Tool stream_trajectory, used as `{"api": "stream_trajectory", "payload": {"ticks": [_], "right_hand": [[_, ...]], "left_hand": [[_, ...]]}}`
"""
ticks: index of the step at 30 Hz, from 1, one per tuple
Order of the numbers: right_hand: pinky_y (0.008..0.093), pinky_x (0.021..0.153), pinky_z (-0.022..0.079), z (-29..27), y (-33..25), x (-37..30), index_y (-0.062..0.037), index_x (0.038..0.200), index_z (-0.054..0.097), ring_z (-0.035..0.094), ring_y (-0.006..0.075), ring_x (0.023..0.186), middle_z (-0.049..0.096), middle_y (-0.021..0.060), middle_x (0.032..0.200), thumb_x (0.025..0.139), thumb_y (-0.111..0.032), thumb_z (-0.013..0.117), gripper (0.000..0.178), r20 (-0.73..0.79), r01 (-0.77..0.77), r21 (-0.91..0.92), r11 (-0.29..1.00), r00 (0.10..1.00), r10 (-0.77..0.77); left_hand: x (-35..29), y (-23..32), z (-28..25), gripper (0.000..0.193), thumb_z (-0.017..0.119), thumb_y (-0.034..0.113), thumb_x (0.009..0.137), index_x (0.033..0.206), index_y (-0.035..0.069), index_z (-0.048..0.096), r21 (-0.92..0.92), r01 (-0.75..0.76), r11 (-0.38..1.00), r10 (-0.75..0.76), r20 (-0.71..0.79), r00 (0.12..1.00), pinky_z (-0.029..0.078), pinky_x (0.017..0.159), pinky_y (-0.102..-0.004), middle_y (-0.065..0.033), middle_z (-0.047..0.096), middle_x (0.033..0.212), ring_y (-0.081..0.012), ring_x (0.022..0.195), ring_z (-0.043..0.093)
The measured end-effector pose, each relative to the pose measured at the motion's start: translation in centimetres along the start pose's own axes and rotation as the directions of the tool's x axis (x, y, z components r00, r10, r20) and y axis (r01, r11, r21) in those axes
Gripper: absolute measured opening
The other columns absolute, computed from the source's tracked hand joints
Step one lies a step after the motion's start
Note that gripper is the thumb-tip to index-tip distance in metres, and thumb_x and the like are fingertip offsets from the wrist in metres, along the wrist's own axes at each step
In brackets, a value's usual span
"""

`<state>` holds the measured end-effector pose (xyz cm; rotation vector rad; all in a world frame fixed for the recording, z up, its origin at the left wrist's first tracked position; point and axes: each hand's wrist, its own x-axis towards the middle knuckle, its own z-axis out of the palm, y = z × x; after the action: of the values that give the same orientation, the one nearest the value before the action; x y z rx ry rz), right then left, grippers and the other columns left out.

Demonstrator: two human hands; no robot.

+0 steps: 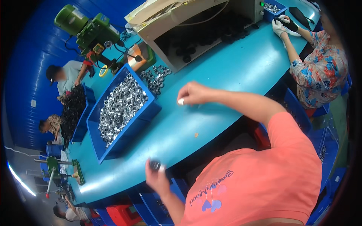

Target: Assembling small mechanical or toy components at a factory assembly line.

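At the table's near edge, my left hand [157, 180] grips a small black round part [155, 164] between fingers and thumb. White wrapping shows on a digit beside the part. My right hand [194, 93] is held over the turquoise table, its fingers curled together. One of its fingertips has a white cover, and what the fingers hold, if anything, is hidden. Left of my hands stands a blue bin [151, 109] heaped with shiny metal-and-black round parts [122, 107]. More loose round parts [156, 77] lie on the table beyond the bin.
A green drill press [94, 34] stands behind the bin. At the back, a beige open-fronted box [158, 41] covers many black rings [203, 39]. A gloved co-worker [318, 71] sits at the right; other people work at the left. A small tan scrap [196, 135] lies on the table.
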<state>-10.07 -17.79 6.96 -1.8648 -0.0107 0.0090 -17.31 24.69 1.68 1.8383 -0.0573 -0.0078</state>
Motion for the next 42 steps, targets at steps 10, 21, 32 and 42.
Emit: {"api": "stream_trajectory", "payload": {"ticks": [10, 21, 32, 42], "right_hand": [[0.0557, 0.114, 0.035, -8.7, 5.3, 9.9, -0.0193, 0.130, 0.068, 0.042, 0.0364, 0.134, 0.050, 0.0097, 0.144, 0.088, -0.027, 0.067, 0.042, -0.429, -0.180, -0.788, 0.588, 0.846, -0.316], [0.0544, 0.111, 0.035, -10.6, 9.9, 17.7, -0.0303, 0.133, 0.064, 0.044, 0.0308, 0.134, 0.050, 0.0047, 0.144, 0.095, -0.038, 0.059, 0.039, -0.405, -0.255, -0.852, 0.457, 0.874, -0.267], [0.0585, 0.106, 0.041, -15.2, 10.6, 28.9, -0.0212, 0.139, 0.061, 0.048, 0.0408, 0.132, 0.052, 0.0138, 0.145, 0.076, -0.037, 0.070, 0.065, -0.301, -0.102, -0.805, 0.584, 0.919, -0.255], [0.0546, 0.105, 0.043, -14.8, 9.7, 27.6, -0.0213, 0.125, 0.069, 0.053, 0.0365, 0.128, 0.062, 0.0147, 0.128, 0.064, -0.032, 0.079, 0.063, -0.140, 0.110, -0.865, 0.489, 0.884, -0.446]], "left_hand": [[-7.3, 4.7, -8.9, 0.051, 0.068, -0.006, 0.078, 0.128, 0.000, 0.065, 0.804, 0.008, 0.595, 0.030, -0.032, 0.999, 0.055, 0.082, -0.0383, -0.0159, 0.069, 0.095, -0.0304, 0.086, 0.067], [5.9, 7.5, 15.9, 0.026, 0.071, 0.004, 0.087, 0.113, 0.008, 0.071, 0.198, -0.798, 0.569, 0.525, 0.660, 0.538, 0.052, 0.073, -0.0414, -0.0128, 0.068, 0.087, -0.0305, 0.079, 0.066], [8.2, 6.0, 19.8, 0.020, 0.065, -0.002, 0.090, 0.108, 0.003, 0.073, 0.069, -0.565, 0.822, 0.402, 0.633, 0.662, 0.053, 0.056, -0.0289, -0.0102, 0.066, 0.087, -0.0167, 0.067, 0.066], [8.2, 6.0, 19.7, 0.019, 0.060, -0.005, 0.091, 0.104, 0.002, 0.072, 0.078, -0.496, 0.865, 0.346, 0.624, 0.701, 0.053, 0.051, -0.0275, -0.0090, 0.064, 0.086, -0.0140, 0.061, 0.063]]}}
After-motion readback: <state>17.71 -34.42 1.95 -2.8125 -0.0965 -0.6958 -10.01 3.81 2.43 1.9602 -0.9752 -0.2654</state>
